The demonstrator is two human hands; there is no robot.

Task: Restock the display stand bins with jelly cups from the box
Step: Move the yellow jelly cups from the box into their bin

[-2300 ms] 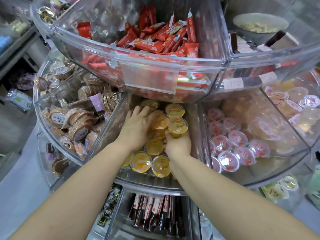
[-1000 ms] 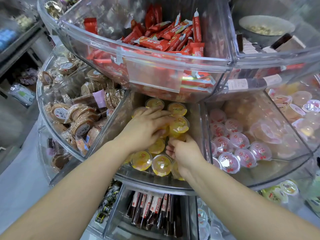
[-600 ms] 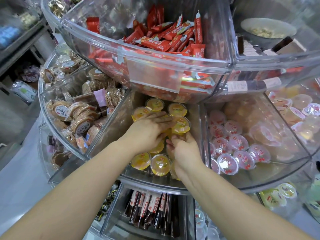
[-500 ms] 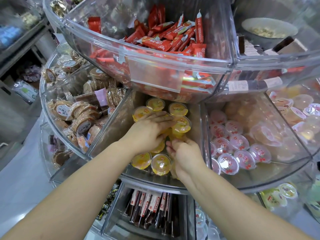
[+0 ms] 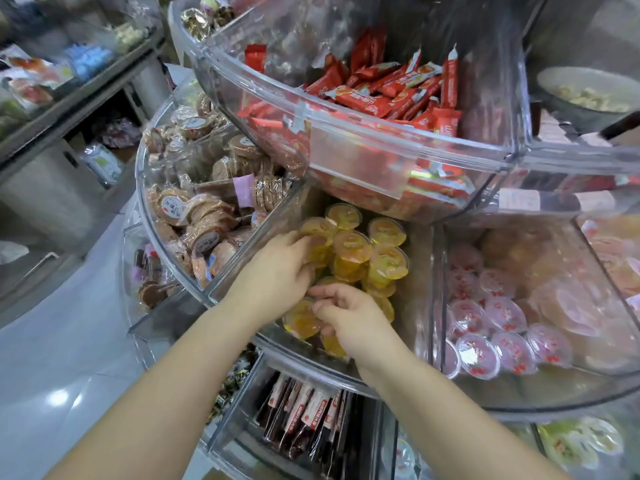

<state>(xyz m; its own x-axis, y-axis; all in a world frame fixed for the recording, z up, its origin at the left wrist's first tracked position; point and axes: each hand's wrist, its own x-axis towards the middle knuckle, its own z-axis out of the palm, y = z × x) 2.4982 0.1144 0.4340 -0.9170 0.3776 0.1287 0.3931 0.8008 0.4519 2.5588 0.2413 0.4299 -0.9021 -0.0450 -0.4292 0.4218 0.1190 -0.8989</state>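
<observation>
Left hand [image 5: 277, 271] is covering the yellow cups [image 5: 349, 244] under it; fingertips are sinking out of sight among them. Right hand [image 5: 346, 317] is hiding the front cups, so grip is unclear. Top bin [image 5: 346, 133] is blocking the back of the cup bin. Pink cups [image 5: 485, 327] are blurring behind scuffed clear plastic. Bowl [image 5: 588, 95] is getting cropped at the right edge. Left shelf [image 5: 69, 84] is blurring out.

Two bare arms, no sleeves

The left hand [image 5: 277, 271] and the right hand [image 5: 349, 317] wear no gloves, no rings and no watch. Both forearms are uncovered up to the near edge of the view, and the fingernails look short.
</observation>
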